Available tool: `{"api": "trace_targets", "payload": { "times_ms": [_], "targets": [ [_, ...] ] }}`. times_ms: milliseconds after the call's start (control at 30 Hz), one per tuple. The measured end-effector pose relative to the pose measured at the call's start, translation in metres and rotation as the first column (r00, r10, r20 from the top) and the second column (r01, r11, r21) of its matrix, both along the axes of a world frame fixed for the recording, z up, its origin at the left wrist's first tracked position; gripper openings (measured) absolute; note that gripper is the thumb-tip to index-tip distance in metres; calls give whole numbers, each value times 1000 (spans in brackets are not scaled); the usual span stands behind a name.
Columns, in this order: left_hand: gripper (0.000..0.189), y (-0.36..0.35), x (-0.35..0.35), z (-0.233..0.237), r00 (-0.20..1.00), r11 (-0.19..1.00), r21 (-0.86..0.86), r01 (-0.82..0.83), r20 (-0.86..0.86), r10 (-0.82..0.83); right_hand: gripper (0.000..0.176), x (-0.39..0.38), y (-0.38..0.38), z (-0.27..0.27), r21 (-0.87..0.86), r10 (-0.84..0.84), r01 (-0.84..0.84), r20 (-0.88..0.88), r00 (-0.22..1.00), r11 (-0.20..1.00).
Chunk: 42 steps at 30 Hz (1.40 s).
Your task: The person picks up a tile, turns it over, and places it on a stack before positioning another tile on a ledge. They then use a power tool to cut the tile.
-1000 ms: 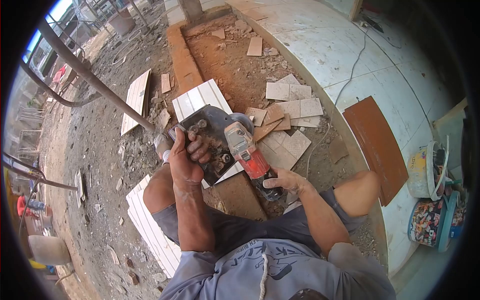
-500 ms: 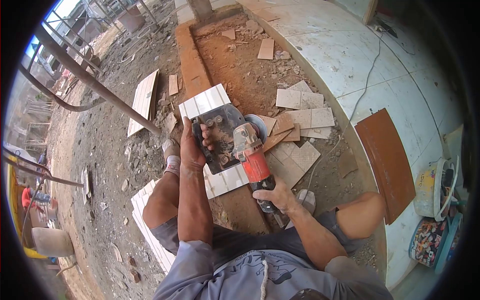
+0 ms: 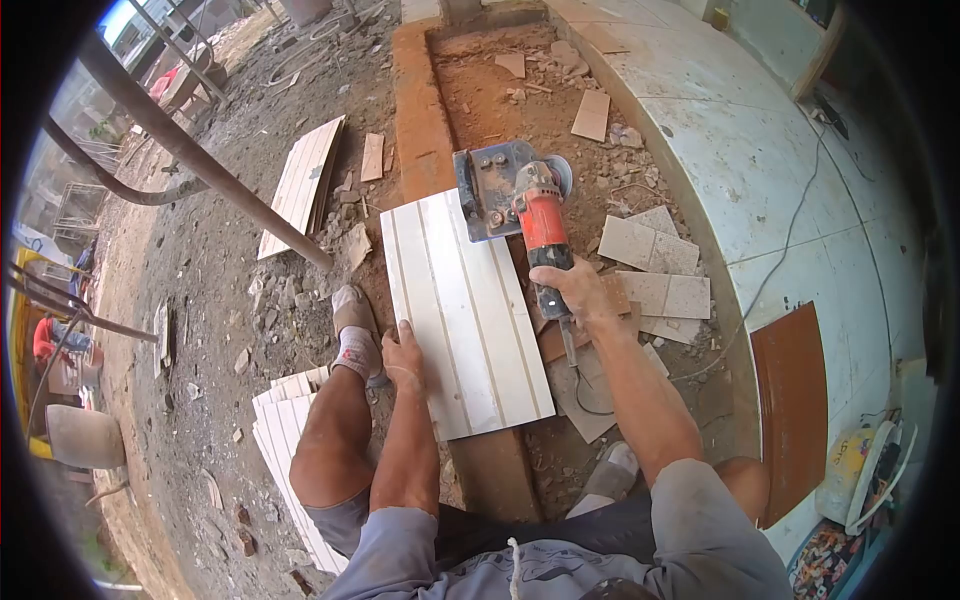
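- Presently, head view only: my right hand (image 3: 568, 285) is closed around the dark rear handle of the angle grinder (image 3: 530, 205), a full, firm hold.
- The grinder's red body points away from me; its grey base plate (image 3: 487, 185) sits at the far edge of the white grooved tile (image 3: 465, 310), the disc just beyond it on the right.
- My left hand (image 3: 405, 358) lies on the tile's near-left edge, fingers on top; whether the thumb hooks underneath, I cannot tell.
- The tile lies flat across the orange brick kerb (image 3: 425, 110), grooves running away from me.
- The cord (image 3: 575, 370) trails from the handle over the dirt.
- Beige offcuts (image 3: 655, 260) lie just right of the grinder.
- A stack of tiles (image 3: 285, 420) sits beside my left knee.
- My left foot (image 3: 355, 330) is planted just left of the tile.
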State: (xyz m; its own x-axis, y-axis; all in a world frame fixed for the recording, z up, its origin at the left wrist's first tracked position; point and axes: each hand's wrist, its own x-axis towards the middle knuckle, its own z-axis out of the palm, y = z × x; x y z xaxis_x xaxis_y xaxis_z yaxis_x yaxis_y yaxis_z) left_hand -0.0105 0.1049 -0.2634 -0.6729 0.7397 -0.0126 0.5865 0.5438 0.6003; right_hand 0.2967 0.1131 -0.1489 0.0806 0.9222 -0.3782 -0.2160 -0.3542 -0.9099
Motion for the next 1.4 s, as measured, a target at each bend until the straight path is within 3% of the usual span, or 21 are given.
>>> {"api": "trace_targets", "payload": {
  "times_ms": [67, 233, 400, 600, 700, 933, 1233, 1400],
  "targets": [
    [57, -3, 6, -10, 963, 978, 90, 188, 180, -202, 33, 2, 36, -14, 21, 3, -3, 17, 1000, 1000],
    [56, 15, 12, 6, 972, 979, 44, 198, 118, -202, 32, 3, 107, -36, 60, 52, -53, 19, 998, 997],
    [50, 23, 8, 0, 957, 983, 11, 182, 226, -180, 28, 2, 157, -64, 65, 17, -19, 26, 1000, 998],
    [48, 22, 10, -14, 974, 992, 8, 122, 191, -121, 30, 2, 181, -85, 32, 16, -17, 36, 999, 999],
    [49, 22, 20, 9, 966, 993, 23, 114, 231, -116, 31, -1, 186, -92, 37, 33, -34, 23, 999, 999],
    [50, 24, 14, -1, 951, 994, 31, 103, 288, -108, 33, -10, 193, -93, 8, 56, -56, -26, 998, 998],
    [52, 24, 25, 14, 978, 993, -107, 47, 207, -25, 34, 0, 202, -98, -52, 113, -113, -1, 994, 992],
    [51, 26, 34, 25, 986, 988, -152, 30, 169, -4, 48, 1, 207, -97, -100, 140, -140, 1, 990, 985]
  ]
}}
